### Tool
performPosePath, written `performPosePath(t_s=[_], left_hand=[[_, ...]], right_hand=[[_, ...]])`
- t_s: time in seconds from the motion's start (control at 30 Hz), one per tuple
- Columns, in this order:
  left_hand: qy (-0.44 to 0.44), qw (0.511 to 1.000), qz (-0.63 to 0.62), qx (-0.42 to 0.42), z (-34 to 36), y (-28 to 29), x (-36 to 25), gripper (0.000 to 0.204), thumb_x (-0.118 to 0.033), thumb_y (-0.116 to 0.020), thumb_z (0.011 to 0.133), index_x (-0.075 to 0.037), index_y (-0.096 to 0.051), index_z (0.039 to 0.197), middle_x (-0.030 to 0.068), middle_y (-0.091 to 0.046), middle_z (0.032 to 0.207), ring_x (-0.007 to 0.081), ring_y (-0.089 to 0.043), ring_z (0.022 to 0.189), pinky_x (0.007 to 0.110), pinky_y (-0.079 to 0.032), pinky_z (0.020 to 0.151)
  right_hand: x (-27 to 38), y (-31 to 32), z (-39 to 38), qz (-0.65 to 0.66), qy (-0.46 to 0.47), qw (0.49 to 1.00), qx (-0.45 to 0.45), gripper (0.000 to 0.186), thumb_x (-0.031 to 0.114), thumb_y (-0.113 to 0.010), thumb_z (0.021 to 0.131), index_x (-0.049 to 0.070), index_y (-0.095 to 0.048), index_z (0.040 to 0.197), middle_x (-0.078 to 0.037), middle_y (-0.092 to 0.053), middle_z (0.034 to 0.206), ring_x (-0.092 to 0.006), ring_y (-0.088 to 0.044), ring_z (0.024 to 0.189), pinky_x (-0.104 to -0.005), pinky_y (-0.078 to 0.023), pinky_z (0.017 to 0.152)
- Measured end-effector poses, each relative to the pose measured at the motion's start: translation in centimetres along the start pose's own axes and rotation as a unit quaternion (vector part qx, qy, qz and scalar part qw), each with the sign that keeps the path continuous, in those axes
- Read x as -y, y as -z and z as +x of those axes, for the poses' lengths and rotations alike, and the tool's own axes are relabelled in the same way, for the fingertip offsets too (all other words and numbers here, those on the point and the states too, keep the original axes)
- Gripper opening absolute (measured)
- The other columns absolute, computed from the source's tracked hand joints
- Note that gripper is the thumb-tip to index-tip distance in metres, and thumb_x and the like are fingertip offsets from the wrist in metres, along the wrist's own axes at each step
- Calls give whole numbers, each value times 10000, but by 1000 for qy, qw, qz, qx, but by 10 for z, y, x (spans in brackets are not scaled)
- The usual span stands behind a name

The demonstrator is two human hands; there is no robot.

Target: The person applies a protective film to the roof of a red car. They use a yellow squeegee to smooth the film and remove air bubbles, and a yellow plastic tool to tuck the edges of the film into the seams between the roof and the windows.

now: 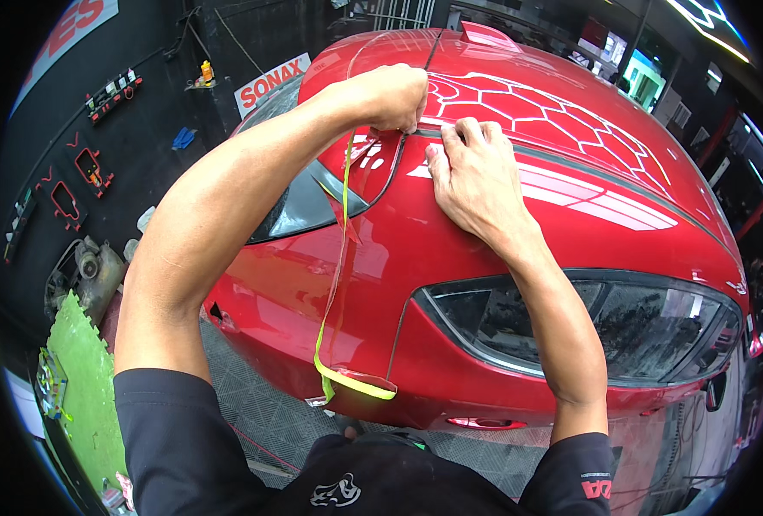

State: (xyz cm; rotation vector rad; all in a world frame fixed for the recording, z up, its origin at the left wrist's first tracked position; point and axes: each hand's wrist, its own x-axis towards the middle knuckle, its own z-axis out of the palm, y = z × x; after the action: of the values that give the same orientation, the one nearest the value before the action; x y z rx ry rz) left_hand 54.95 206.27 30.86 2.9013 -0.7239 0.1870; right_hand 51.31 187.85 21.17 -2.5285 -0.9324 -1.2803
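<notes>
Up at the roof seam of a red car (368, 284), my left hand (398, 96) is closed, its fingertips hidden. A thin yellow-green tape (340, 371) hangs from just below that hand down the body to a loose, folded lower end. My right hand (471, 176) rests palm down on the red roof edge, fingers bent and slightly apart, beside the dark trim strip (570, 168). A honeycomb pattern of pale reflections (562, 120) shows on the roof above it. A small loose red-and-white piece (362, 148) is under my left hand.
Side glass (570, 327) and rear glass (287, 211) border the red panels. On the left stand a dark wall with racks (110, 95), metal equipment (89, 267) and a green foam mat (76, 361). Grey tiled flooring (261, 456) shows below the car.
</notes>
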Motion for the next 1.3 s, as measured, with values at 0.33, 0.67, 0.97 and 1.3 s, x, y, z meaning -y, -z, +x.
performPosePath(t_s=[0.33, 0.67, 0.97, 1.3], left_hand=[[-69, 997, 11, -25, 9, -17, 14, 82, -40, -648, 795, 24, -689, 763, 195, -688, 692, 307, -704, 683, 431, -555, 665], [-71, 996, -61, 10, 16, -21, 31, 141, -106, -695, 783, 20, -641, 749, 159, -640, 651, 259, -645, 640, 420, -523, 643], [-54, 983, -172, 18, 18, -23, 43, 117, -103, -706, 795, -17, -647, 741, 32, -596, 632, 120, -576, 593, 329, -477, 563], [-71, 976, -201, -38, 6, -13, 51, 231, -225, -646, 1008, -19, -694, 914, 23, -637, 749, 123, -636, 688, 321, -559, 636]], right_hand=[[-18, -7, 17, 33, 15, 999, 19, 261, 174, -596, 896, -67, -696, 908, -231, -658, 1026, -367, -608, 986, -497, -516, 846], [-28, -12, 25, 52, 22, 998, 30, 240, 167, -592, 896, -53, -678, 938, -214, -649, 993, -348, -602, 950, -487, -518, 816], [-23, -4, 31, 70, -22, 994, 75, 204, 146, -572, 910, -15, -685, 962, -184, -652, 1008, -340, -590, 966, -487, -495, 859], [-26, -2, 25, 88, -18, 993, 72, 245, 119, -543, 938, -47, -700, 1026, -225, -654, 1063, -364, -592, 1024, -495, -489, 906]])
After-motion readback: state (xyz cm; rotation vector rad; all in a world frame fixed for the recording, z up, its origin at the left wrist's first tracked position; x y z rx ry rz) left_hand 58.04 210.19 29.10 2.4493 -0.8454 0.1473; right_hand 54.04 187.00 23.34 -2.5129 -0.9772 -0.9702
